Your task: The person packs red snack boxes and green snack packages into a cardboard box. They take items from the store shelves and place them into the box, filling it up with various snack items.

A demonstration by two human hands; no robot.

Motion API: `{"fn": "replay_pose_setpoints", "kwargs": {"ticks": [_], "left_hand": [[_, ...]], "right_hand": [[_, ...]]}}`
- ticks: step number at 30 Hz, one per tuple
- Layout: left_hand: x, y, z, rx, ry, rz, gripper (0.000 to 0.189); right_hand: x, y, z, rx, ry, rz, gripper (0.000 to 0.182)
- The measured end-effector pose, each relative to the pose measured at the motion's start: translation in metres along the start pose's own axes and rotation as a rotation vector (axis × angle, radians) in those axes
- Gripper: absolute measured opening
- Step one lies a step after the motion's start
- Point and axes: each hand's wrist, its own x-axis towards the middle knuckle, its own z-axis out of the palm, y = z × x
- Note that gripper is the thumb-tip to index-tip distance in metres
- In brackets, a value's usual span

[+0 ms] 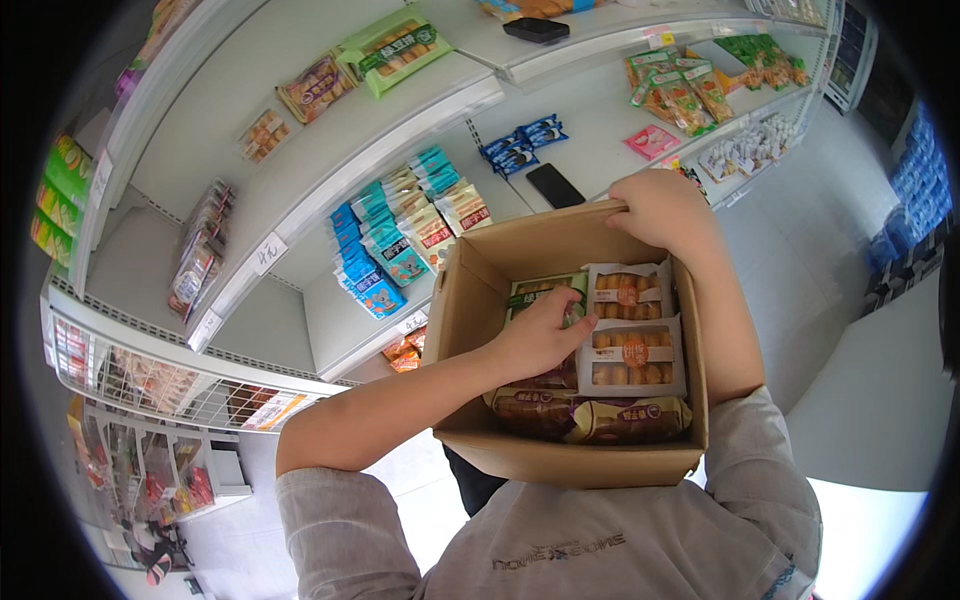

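A brown cardboard box (525,225), its top uncovered, is in front of my body. My right hand (652,210) grips its far rim near the right corner. My left hand (544,334) reaches inside, fingers on a green-labelled pastry pack (547,285); whether they grip it is hidden. Right of that hand sit two white-framed packs of round pastries, a far one (628,292) and a nearer one (636,357). Along the near wall lie brown-and-cream wrapped pastry packs, including one at the right (632,420) and one at the left (536,411).
Beyond the box, a white shelf unit (420,109) carries blue, teal and cream snack bags (405,225), a black phone (555,185) and blue-wrapped packets (521,142). A green pastry pack (394,49) lies on a higher shelf. A wire basket (225,405) projects at left.
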Motion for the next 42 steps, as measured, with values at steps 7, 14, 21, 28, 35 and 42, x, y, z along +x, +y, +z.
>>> {"fn": "replay_pose_setpoints", "kwargs": {"ticks": [7, 14, 21, 28, 35, 42], "left_hand": [[0.018, 0.054, -0.14, 0.053, 0.366, 0.228, 0.023], [0.079, 0.051, -0.27, -0.002, 1.011, 0.139, 0.032], [0.164, 0.008, -0.371, 0.3, 1.347, 0.018, 0.071], [0.192, -0.048, -0.407, -0.114, 1.136, -0.162, 0.048], [0.176, -0.002, -0.385, -0.413, 0.941, -0.207, 0.046], [0.143, 0.033, -0.364, -0.544, 1.017, -0.077, 0.034]], "right_hand": [[-0.008, 0.022, 0.0, 0.046, 0.054, -0.01, 0.026], [-0.01, 0.024, -0.009, 0.135, 0.033, -0.015, 0.025], [-0.015, 0.029, -0.013, 0.179, 0.06, -0.002, 0.025], [-0.015, 0.031, -0.009, 0.213, 0.077, -0.018, 0.024], [-0.018, 0.045, -0.012, 0.18, 0.057, 0.034, 0.024], [-0.016, 0.044, -0.008, 0.16, 0.057, 0.008, 0.025]]}}
